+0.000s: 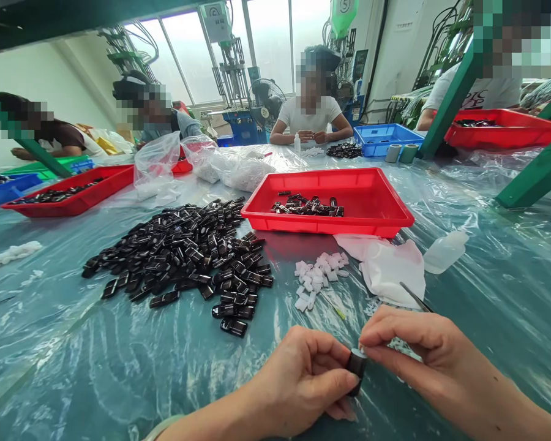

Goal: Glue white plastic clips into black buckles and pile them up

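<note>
Near the front edge of the counter [96,373], the left hand [298,383] curled around a small black block [357,367], while the right hand [427,349] pinched its top, tweezers [416,296] poking out behind those fingers [395,324].

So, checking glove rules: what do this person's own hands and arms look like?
The left hand and right hand are bare, without gloves, and the forearms are sleeveless; a pale band, perhaps a bracelet or cuff, circles the left arm.
</note>
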A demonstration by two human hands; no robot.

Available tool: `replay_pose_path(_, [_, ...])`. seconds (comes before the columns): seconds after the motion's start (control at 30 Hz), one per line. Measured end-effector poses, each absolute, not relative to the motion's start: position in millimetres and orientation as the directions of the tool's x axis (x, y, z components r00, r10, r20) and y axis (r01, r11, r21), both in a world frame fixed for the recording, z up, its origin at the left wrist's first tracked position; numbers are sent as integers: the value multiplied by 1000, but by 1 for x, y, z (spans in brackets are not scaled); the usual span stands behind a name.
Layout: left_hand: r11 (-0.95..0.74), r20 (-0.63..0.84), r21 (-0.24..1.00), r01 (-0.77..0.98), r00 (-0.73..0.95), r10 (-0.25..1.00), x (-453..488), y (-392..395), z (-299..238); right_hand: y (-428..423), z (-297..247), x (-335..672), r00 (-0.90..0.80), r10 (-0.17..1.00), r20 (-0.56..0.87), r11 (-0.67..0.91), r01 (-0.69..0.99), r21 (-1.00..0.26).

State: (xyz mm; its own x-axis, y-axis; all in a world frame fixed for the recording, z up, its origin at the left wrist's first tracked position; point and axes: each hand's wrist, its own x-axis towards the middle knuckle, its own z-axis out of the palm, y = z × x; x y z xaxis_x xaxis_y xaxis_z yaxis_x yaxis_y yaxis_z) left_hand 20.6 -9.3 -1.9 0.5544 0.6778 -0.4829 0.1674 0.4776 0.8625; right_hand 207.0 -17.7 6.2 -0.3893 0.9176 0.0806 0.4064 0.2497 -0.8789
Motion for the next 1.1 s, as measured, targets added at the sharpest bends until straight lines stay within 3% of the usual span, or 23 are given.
replay_pose_path(0.57, [441, -436, 889, 126, 529, 728, 21, -12, 1, -21, 2, 202, -351, 917, 189, 300, 297, -906])
replay_pose_path(1.1, [404, -398, 909, 100, 493, 773, 22, -13, 1, -23, -8, 194, -252, 965, 64, 115, 194, -974])
